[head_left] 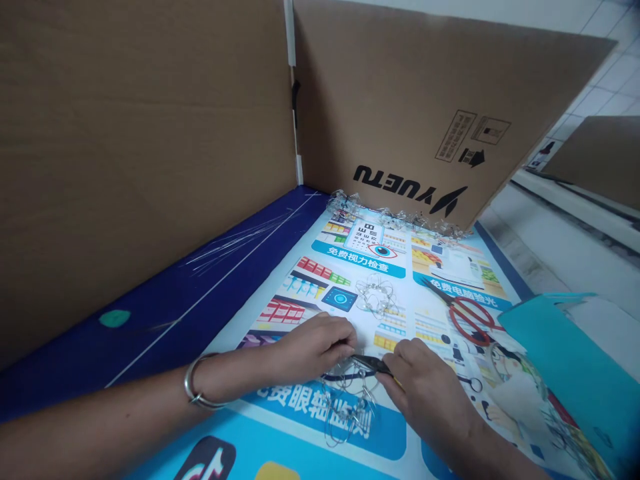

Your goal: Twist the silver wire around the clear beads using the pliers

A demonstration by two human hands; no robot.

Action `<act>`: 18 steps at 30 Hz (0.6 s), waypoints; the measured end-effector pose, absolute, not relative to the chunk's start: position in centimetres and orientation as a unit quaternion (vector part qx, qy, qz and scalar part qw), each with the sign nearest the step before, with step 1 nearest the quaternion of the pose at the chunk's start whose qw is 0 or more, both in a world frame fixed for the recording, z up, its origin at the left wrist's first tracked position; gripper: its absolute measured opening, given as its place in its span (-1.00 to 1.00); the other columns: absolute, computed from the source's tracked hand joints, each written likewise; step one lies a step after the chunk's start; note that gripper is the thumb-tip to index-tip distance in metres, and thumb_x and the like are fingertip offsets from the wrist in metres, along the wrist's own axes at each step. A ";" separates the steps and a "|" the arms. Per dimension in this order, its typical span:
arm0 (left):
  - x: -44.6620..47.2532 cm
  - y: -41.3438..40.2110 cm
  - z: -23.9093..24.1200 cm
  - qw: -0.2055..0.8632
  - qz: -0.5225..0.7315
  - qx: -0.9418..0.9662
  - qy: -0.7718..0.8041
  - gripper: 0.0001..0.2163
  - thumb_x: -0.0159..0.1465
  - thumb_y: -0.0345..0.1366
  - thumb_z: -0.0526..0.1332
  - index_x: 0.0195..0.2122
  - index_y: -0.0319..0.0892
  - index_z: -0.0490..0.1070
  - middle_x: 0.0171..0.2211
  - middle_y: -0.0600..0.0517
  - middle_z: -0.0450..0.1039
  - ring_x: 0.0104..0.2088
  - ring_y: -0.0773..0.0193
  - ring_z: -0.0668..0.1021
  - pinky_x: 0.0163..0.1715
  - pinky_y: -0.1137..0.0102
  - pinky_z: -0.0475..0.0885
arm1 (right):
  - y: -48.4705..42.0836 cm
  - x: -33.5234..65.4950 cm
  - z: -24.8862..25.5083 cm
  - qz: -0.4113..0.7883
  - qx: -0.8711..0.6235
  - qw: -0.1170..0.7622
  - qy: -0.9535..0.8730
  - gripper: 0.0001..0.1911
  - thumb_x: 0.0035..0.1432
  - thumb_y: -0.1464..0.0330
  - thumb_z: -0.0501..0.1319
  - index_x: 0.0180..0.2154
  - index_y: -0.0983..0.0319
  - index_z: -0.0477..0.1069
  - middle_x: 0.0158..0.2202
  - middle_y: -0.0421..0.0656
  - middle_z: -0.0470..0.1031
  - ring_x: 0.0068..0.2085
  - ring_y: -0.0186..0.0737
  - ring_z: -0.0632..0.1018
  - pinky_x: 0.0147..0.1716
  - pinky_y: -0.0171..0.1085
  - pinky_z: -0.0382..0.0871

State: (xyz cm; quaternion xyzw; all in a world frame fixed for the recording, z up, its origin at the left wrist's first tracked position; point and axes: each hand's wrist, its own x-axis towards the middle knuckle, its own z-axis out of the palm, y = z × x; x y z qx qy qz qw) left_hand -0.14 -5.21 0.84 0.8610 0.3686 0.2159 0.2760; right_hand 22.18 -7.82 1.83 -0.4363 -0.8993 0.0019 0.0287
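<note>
My right hand (423, 387) is closed around a pair of pliers (373, 364) with dark jaws and a bit of yellow at the handle. The jaws point left, toward the fingertips of my left hand (317, 343), which pinch a looped silver wire piece (350, 400). Thin curved loops of it hang below my fingers over the printed sheet. A dark curved band runs through the loops; I cannot tell what it is. The exact spot where the jaws meet the wire is partly hidden. Another bent wire piece (376, 297) lies just beyond my hands.
Cardboard panels (425, 100) stand at the back and left. Several wire pieces (400, 219) line the foot of the back panel. Red-handled scissors (470, 319) lie at right, beside a teal folder or box (565, 353). On the left are loose clear strands (235, 243) and a green leaf-shaped piece (115, 319).
</note>
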 end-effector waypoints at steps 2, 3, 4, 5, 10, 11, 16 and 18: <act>-0.2 -5.2 0.8 0.278 0.213 0.862 0.365 -0.88 0.30 -0.37 0.01 -0.36 -0.17 0.29 -0.41 0.08 0.38 -0.36 0.31 0.37 -0.30 0.39 0.21 | -7.8 22.2 1.8 -0.002 -0.430 0.033 -0.902 -0.89 0.17 0.33 0.09 -0.32 0.22 0.35 -0.33 -0.11 0.34 -0.28 -0.17 0.34 -0.34 -0.22 0.18; -0.2 -5.2 0.8 0.277 0.211 0.864 0.364 -0.88 0.30 -0.37 0.01 -0.36 -0.17 0.29 -0.40 0.08 0.38 -0.36 0.31 0.37 -0.30 0.39 0.21 | -7.7 22.2 1.7 -0.003 -0.428 0.035 -0.903 -0.89 0.17 0.33 0.09 -0.32 0.22 0.35 -0.33 -0.12 0.33 -0.29 -0.17 0.34 -0.34 -0.22 0.18; -0.2 -5.2 0.8 0.276 0.210 0.865 0.364 -0.88 0.30 -0.37 0.01 -0.36 -0.17 0.29 -0.40 0.08 0.38 -0.36 0.31 0.37 -0.29 0.39 0.21 | -7.7 22.2 1.7 -0.004 -0.427 0.038 -0.904 -0.89 0.17 0.34 0.09 -0.32 0.22 0.35 -0.34 -0.12 0.33 -0.29 -0.17 0.34 -0.34 -0.23 0.17; -0.2 -5.2 0.8 0.274 0.209 0.865 0.364 -0.88 0.29 -0.37 0.01 -0.36 -0.18 0.29 -0.40 0.08 0.38 -0.36 0.31 0.36 -0.29 0.39 0.20 | -7.7 22.3 1.7 -0.004 -0.427 0.041 -0.903 -0.89 0.17 0.34 0.09 -0.33 0.22 0.35 -0.34 -0.12 0.33 -0.29 -0.17 0.33 -0.35 -0.23 0.17; -0.2 -5.2 0.6 0.271 0.219 0.863 0.365 -0.88 0.28 -0.39 0.01 -0.38 -0.17 0.28 -0.41 0.08 0.38 -0.37 0.31 0.36 -0.30 0.39 0.20 | -7.8 22.1 1.9 0.005 -0.428 0.056 -0.902 -0.89 0.17 0.34 0.10 -0.35 0.22 0.35 -0.35 -0.11 0.32 -0.28 -0.17 0.33 -0.33 -0.23 0.17; -0.2 -5.2 0.5 0.271 0.220 0.863 0.365 -0.88 0.28 -0.39 0.01 -0.38 -0.17 0.28 -0.41 0.08 0.38 -0.37 0.32 0.36 -0.30 0.39 0.19 | -7.8 22.1 2.0 0.009 -0.429 0.056 -0.901 -0.89 0.17 0.34 0.09 -0.35 0.22 0.35 -0.34 -0.11 0.32 -0.28 -0.17 0.33 -0.32 -0.23 0.17; -0.1 -5.2 0.6 0.273 0.218 0.864 0.361 -0.88 0.28 -0.39 0.01 -0.38 -0.17 0.28 -0.41 0.08 0.38 -0.38 0.32 0.36 -0.30 0.39 0.19 | -7.8 21.9 2.2 0.016 -0.436 0.049 -0.898 -0.88 0.17 0.33 0.08 -0.35 0.22 0.35 -0.33 -0.12 0.33 -0.27 -0.17 0.33 -0.31 -0.22 0.19; -0.1 -5.2 0.7 0.276 0.221 0.863 0.360 -0.88 0.28 -0.39 0.00 -0.38 -0.17 0.28 -0.41 0.08 0.38 -0.38 0.32 0.36 -0.30 0.38 0.19 | -7.8 22.0 2.2 0.018 -0.435 0.049 -0.899 -0.88 0.17 0.33 0.08 -0.35 0.22 0.35 -0.34 -0.11 0.33 -0.28 -0.17 0.34 -0.32 -0.23 0.19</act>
